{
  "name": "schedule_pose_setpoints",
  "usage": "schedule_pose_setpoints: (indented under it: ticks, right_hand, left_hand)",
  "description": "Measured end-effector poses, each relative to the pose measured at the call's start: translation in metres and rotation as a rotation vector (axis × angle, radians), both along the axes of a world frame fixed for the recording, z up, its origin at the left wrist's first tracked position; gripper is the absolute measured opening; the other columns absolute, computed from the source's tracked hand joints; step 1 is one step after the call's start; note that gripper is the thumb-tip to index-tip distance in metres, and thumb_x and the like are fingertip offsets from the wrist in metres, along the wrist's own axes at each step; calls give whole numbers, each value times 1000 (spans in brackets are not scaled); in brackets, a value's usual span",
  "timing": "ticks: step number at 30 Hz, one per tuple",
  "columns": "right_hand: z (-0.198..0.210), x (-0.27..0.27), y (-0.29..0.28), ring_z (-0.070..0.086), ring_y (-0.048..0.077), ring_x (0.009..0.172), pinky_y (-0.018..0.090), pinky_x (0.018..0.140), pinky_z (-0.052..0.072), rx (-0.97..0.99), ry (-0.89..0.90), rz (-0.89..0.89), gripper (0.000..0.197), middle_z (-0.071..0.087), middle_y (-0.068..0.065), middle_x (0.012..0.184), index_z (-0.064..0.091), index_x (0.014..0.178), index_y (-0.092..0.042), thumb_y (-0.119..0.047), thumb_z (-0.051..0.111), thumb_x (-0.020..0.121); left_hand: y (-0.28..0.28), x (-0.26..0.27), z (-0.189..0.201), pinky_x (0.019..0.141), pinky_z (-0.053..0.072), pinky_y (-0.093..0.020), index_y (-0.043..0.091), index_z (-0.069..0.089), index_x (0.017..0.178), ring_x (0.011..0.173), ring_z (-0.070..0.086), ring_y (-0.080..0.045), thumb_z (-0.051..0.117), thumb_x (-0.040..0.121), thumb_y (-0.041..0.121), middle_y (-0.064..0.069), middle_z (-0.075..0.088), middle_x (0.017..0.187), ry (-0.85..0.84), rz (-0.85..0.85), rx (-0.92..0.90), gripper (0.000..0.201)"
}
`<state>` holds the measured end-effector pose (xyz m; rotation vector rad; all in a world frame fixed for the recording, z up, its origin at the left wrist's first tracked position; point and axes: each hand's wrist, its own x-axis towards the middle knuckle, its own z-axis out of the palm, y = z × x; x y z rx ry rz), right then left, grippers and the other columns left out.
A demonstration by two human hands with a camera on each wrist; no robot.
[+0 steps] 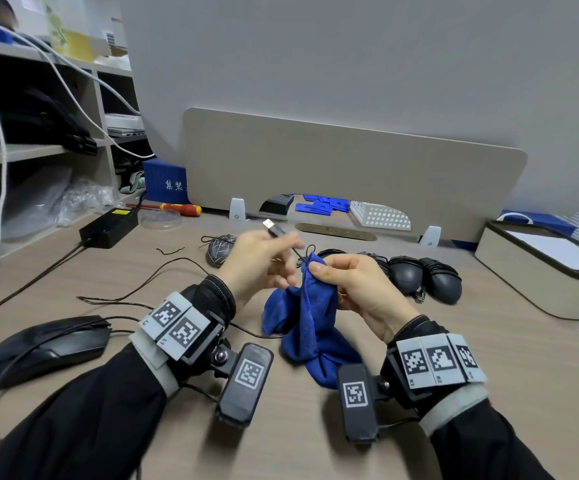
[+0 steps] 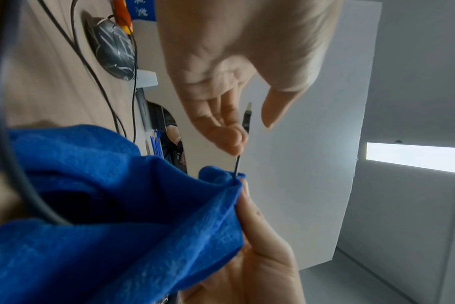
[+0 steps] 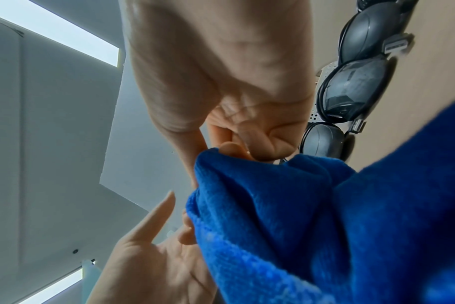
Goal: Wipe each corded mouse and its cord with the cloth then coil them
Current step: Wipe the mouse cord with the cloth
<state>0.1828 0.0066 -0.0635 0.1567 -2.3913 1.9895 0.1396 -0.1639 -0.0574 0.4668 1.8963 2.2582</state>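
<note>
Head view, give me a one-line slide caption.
Left hand pinches the USB plug while right hand wipes its cord with blue cloth.

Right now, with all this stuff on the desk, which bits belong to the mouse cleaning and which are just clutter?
Job:
blue cloth
cord with USB plug
black mouse
coiled mice
patterned mouse

Clutter:
screwdriver
power brick
white basket

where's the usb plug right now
In the head view the USB plug sits mid-frame, held up by the left hand, just above the blue cloth.
</note>
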Motion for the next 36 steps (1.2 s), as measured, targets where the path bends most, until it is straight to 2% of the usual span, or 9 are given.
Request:
schedule_pose_setpoints:
  ticks: [3,10,12,15,18,25,28,32,36]
  right_hand:
    - [-1,0,-3,54,12,62,28,59,41,-6,-5,-9,23,64,1,70,65,72,-16,-20,66,94]
    - [3,0,3,57,12,62,26,61,44,-37,-25,-16,16,65,1,72,69,81,-10,-20,67,93]
    - [2,0,2,57,9,58,24,58,45,-42,-29,-26,20,64,-1,68,67,74,-12,-17,67,94]
    - [4,1,2,58,8,57,20,55,47,-60,-25,-44,21,65,-1,67,67,73,-13,-16,66,94]
    - [5,2,0,58,12,61,25,58,45,-52,-16,-35,20,66,3,72,67,75,-12,-18,67,93]
    - [7,2,7,60,9,58,21,57,49,-82,-49,-38,25,66,-1,68,69,69,-16,-17,66,93]
    - [8,3,5,59,9,56,18,52,48,-104,-48,-50,24,65,1,67,67,70,-13,-14,65,94]
    - [9,3,2,57,8,53,17,50,46,-103,-24,-27,28,65,-1,64,65,67,-14,-14,64,95]
    - [11,4,4,58,12,60,21,58,48,-114,-27,-3,25,65,3,71,68,70,-15,-19,65,94]
  left_hand:
    - [7,4,-3,41,43,-20,1,61,90,46,54,-18,51,102,17,-4,54,53,73,-10,-53,23]
    - [-14,-11,11,39,41,-17,7,62,87,43,56,-12,48,104,19,3,56,50,71,427,207,25]
    - [-11,-9,9,38,41,-18,7,63,89,43,55,-13,48,105,24,-1,56,54,33,374,146,28]
    - [-6,-5,8,38,38,-18,5,66,92,43,53,-16,47,105,32,-6,58,59,28,130,-37,36]
    - [0,1,7,38,40,-19,3,67,89,45,53,-17,42,106,31,-7,60,61,85,-27,-85,41]
    - [-21,-13,18,39,32,-16,11,56,78,39,44,-11,35,108,28,5,46,47,-10,446,296,41]
    - [-19,-12,16,39,32,-17,10,56,83,41,45,-14,35,108,32,1,50,53,21,369,267,39]
    - [-1,0,11,37,36,-20,4,60,92,43,50,-18,40,107,31,-6,56,61,110,33,91,37]
    - [1,3,13,37,35,-21,7,60,82,42,50,-16,40,107,28,-1,54,54,200,163,119,39]
